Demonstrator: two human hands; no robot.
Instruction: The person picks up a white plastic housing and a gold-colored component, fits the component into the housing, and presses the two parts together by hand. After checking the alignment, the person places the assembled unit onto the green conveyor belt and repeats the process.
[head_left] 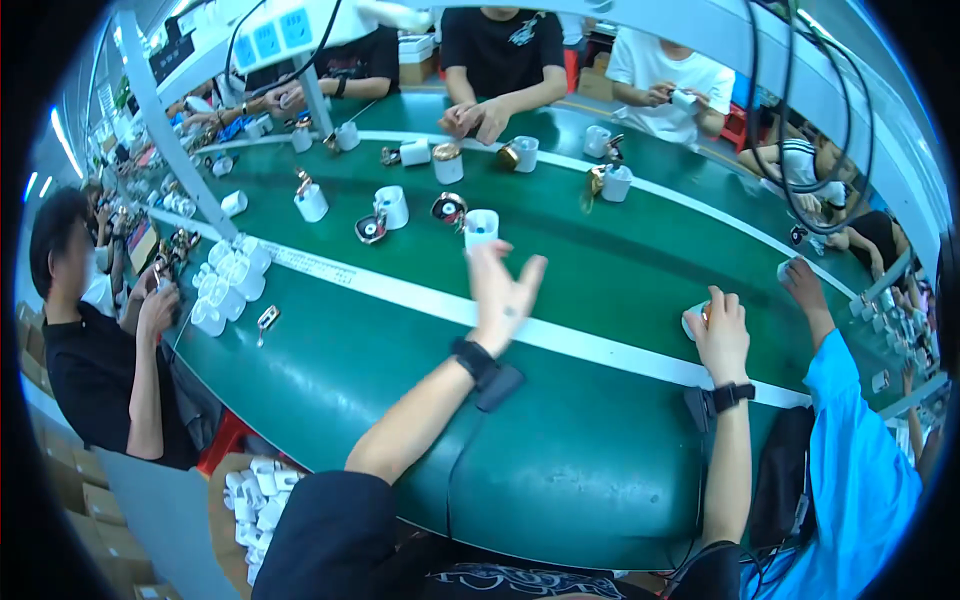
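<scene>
My left hand (503, 300) reaches out over the green work surface, palm partly turned up, thumb spread from the fingers. Its fingertips are at the near side of a white plastic housing (481, 222); whether they touch it I cannot tell. Beside that housing lies a round black-and-copper part (449, 209). Farther right, my right hand (724, 338) is closed around another white housing (692, 321), with a bit of orange showing at its top. The fingers hide most of that housing. Both wrists wear black straps with small dark boxes.
More white housings with inner parts (392, 207) stand across the green table (600, 450). Clustered housings (230, 285) and a small loose part (268, 319) are at left. A box of white pieces (262, 510) stands below. Co-workers surround the table; a blue sleeve (850, 440) is close at right. Cables (790, 120) hang above.
</scene>
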